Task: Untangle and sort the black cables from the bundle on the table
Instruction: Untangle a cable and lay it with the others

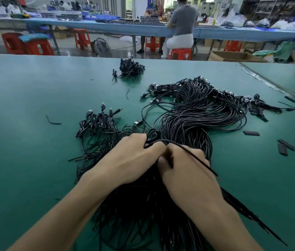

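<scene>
- Black cable bundle [188,124], a big tangled mass of thin rubbery leads, lies mid-right on the green table mat [25,142]; plug ends fan out at its far side and loose tails run to the near edge under both forearms.
- Left hand [132,160]: palm down over the near part of the bundle, fingers curled, pinching a small loop of one thin black cable [197,160].
- Right hand [184,167]: touching the left, back up, fingers curled under; the same cable runs across its back toward lower right. Its hold looks closed on the cable, but the fingertips are hidden.
- Small coiled black cables with USB plugs [99,122] sit just left of the bundle.
- Another small dark cable pile [131,67] lies farther back, well apart.
- Short flat black strips [288,145] are scattered at right.
</scene>
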